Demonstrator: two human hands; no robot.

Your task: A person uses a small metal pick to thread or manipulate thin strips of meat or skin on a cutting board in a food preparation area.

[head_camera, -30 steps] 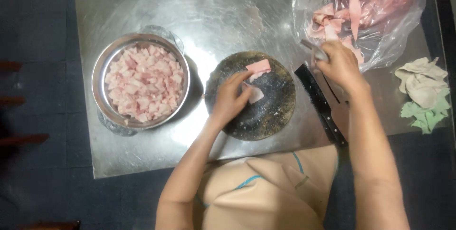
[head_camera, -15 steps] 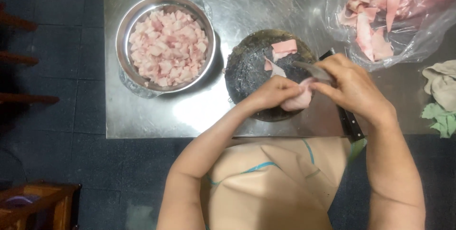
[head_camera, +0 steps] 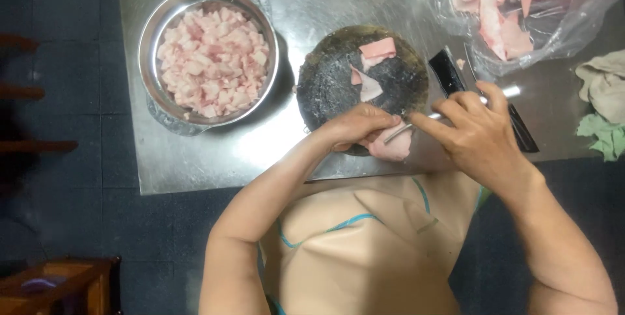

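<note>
Pink meat piece at the near edge of the round black board, pinned under my left hand fingers; my right hand fingers clamp a knife against it on the steel table.

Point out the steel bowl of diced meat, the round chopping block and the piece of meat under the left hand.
steel bowl (head_camera: 153,35): head view, on its left rim.
round chopping block (head_camera: 329,84): head view, on its bare dark top.
piece of meat (head_camera: 392,150): head view, on its pink lower edge.
</note>
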